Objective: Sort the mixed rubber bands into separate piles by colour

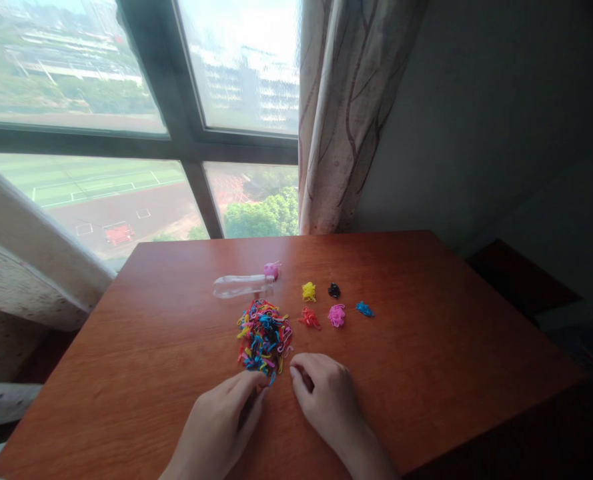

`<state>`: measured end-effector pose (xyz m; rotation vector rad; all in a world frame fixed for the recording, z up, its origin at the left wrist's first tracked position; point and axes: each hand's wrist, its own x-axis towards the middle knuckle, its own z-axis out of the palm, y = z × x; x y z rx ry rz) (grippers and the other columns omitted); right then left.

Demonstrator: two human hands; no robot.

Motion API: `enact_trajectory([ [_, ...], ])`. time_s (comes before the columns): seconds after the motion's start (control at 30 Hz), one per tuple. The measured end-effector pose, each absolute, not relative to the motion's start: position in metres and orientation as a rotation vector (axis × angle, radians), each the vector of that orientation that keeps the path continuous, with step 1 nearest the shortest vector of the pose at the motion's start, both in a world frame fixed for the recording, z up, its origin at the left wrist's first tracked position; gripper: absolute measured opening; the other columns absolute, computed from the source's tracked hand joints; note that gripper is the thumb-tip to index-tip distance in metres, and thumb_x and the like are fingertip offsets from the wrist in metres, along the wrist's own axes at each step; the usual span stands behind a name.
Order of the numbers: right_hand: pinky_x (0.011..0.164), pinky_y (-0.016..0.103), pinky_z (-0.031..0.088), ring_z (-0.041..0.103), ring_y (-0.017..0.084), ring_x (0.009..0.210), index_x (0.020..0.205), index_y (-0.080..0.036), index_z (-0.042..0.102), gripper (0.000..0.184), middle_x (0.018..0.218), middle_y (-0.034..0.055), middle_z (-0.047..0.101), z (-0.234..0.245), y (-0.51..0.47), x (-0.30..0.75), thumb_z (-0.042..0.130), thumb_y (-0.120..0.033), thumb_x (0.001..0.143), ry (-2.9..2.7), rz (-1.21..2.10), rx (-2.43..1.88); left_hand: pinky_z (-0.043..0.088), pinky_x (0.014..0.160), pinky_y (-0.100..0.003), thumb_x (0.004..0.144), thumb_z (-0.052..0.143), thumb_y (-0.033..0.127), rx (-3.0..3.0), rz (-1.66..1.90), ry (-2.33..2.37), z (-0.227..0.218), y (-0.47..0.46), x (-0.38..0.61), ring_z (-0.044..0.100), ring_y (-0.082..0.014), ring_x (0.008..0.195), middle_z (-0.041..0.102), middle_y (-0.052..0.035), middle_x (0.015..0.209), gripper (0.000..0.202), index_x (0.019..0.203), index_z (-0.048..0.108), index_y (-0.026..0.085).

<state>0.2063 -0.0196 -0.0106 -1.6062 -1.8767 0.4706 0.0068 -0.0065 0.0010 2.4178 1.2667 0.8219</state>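
Observation:
A mixed pile of small coloured rubber bands (pixel 263 337) lies on the table, in front of my hands. My left hand (pixel 226 417) is at the pile's near edge, thumb and forefinger pinched on a blue rubber band (pixel 271 379). Just right of the pile, my right hand (pixel 329 393) has its thumb and fingertips together; whether anything is between them is too small to tell. Beyond it lie single-colour heaps: red bands (pixel 309 318), pink bands (pixel 336 315), yellow bands (pixel 309 291), black bands (pixel 333 290) and blue bands (pixel 365 309).
A clear plastic bottle (pixel 241 286) lies on its side behind the pile, with a pink piece (pixel 272 269) by its mouth. The brown wooden table (pixel 451 353) reaches back to a window (pixel 191 147). Curtains (pixel 346 107) hang at both sides.

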Motion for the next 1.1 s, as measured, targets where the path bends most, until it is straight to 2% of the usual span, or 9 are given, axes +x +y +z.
enact_trajectory([
  [0.13, 0.063, 0.025, 0.033, 0.058, 0.014, 0.067, 0.081, -0.023, 0.063, 0.014, 0.072, -0.0021, 0.064, -0.008, -0.020, 0.206, 0.054, -0.014, 0.087, -1.899, 0.459, -1.620, 0.054, 0.059, -0.019, 0.090, 0.045, 0.018, 2.453, 0.787, 1.266, 0.003, -0.007, 0.010, 0.073, -0.0138, 0.066, 0.075, 0.0015, 0.081, 0.018, 0.093, 0.062, 0.025],
  [0.33, 0.070, 0.025, 0.038, 0.062, 0.016, 0.078, 0.102, -0.026, 0.067, 0.022, 0.085, -0.0005, 0.070, 0.002, -0.024, 0.207, 0.055, -0.015, 0.086, -2.020, 0.589, -1.489, 0.054, 0.060, -0.019, 0.093, 0.042, 0.018, 2.474, 0.750, 1.152, 0.008, -0.005, 0.014, 0.072, -0.0137, 0.067, 0.074, 0.0015, 0.081, 0.020, 0.094, 0.061, 0.025],
  [0.8, 0.067, 0.023, 0.041, 0.061, 0.014, 0.070, 0.088, -0.024, 0.068, 0.011, 0.078, -0.0019, 0.068, -0.001, -0.024, 0.215, 0.057, -0.019, 0.089, -1.890, 0.677, -1.434, 0.058, 0.064, -0.020, 0.092, 0.044, 0.019, 2.525, 0.862, 1.256, 0.001, -0.004, 0.008, 0.075, -0.0149, 0.074, 0.078, -0.0005, 0.090, 0.022, 0.102, 0.062, 0.025],
  [0.93, 0.059, 0.023, 0.043, 0.059, 0.014, 0.062, 0.089, -0.022, 0.069, 0.016, 0.074, -0.0002, 0.067, -0.002, -0.018, 0.250, 0.053, -0.025, 0.091, -1.747, 0.587, -1.534, 0.059, 0.065, -0.019, 0.090, 0.045, 0.017, 2.534, 0.845, 1.254, 0.002, -0.006, 0.006, 0.076, -0.0150, 0.074, 0.078, -0.0007, 0.093, 0.024, 0.101, 0.064, 0.025],
  [1.1, 0.059, 0.025, 0.045, 0.059, 0.016, 0.059, 0.089, -0.021, 0.071, 0.025, 0.070, 0.0029, 0.067, -0.008, -0.002, 0.320, 0.053, -0.039, 0.090, -1.553, 0.247, -1.804, 0.059, 0.065, -0.021, 0.089, 0.044, 0.016, 2.531, 0.822, 1.245, 0.002, -0.007, 0.007, 0.076, -0.0158, 0.076, 0.078, -0.0010, 0.095, 0.027, 0.107, 0.063, 0.025],
])
